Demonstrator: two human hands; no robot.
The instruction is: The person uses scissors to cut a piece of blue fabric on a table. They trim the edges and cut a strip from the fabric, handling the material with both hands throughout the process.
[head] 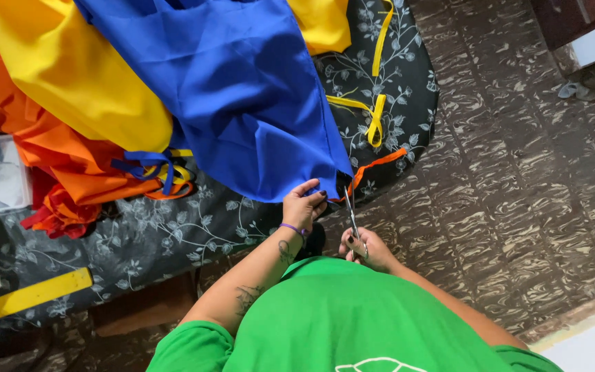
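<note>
Seen from the head camera, a clear plastic box (3, 172) with a round shape inside sits at the left edge on the dark floral cloth (173, 234), and a flat yellow strip (34, 294) lies at the cloth's lower left edge. The left hand (302, 205) pinches the lower corner of the blue fabric (235, 89) between closed fingertips, at the front edge of the work surface. The right hand (366, 249) is closed around the handles of a pair of scissors (350, 213), whose blades point up to that same blue corner; whether the blades are apart cannot be told. Behind the blue piece lie yellow fabric (70, 76) and a heap of orange fabric (63, 172), with blue and yellow ties (153, 169) tangled between them. Yellow ribbons (374, 117) and an orange strip (380, 164) rest on the cloth to the right, near its rounded rim. Beyond that rim the patterned brown tile floor (518, 172) lies open.
</note>
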